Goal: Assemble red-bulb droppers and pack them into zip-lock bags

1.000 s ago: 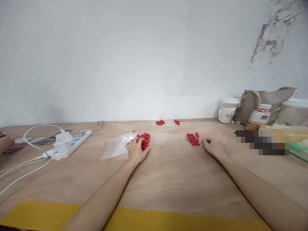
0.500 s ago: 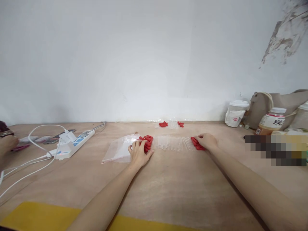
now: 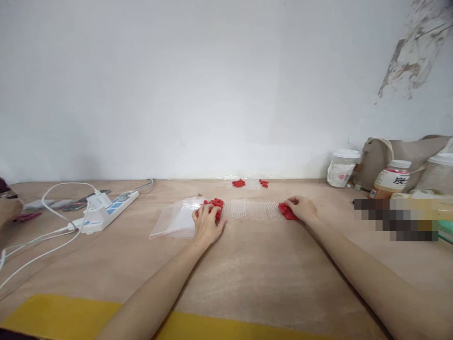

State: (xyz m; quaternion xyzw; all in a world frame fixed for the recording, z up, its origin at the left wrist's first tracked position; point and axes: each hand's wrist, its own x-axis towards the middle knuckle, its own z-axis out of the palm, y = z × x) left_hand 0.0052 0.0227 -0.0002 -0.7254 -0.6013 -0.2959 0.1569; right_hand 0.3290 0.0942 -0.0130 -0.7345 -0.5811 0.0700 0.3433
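A row of thin clear plastic sticks [image 3: 249, 210] lies flat on the table, with clusters of red end pieces at both sides. My left hand [image 3: 208, 226] is curled over the left red end pieces [image 3: 217, 204], its fingertips bent onto them and its thumb at their near side. At the other side, my right hand [image 3: 303, 208] has its thumb and fingers closed at the right red end pieces [image 3: 286, 212]. How many pieces each hand grips is hidden. Beside my left hand lies a clear plastic bag [image 3: 170, 222], its right edge partly under the red pieces.
Further back lie more clear sticks with red ends [image 3: 239, 183] on plastic. A white power strip [image 3: 106, 212] with cables stands left, near another person's hand [image 3: 9, 210]. On the right are a lidded cup [image 3: 343, 168], a bottle [image 3: 391, 179] and a grey bag [image 3: 417, 151].
My left fingers have shifted slightly right and drawn closer together over the red ends. My right hand stays at the right cluster. The view has turned slightly right.
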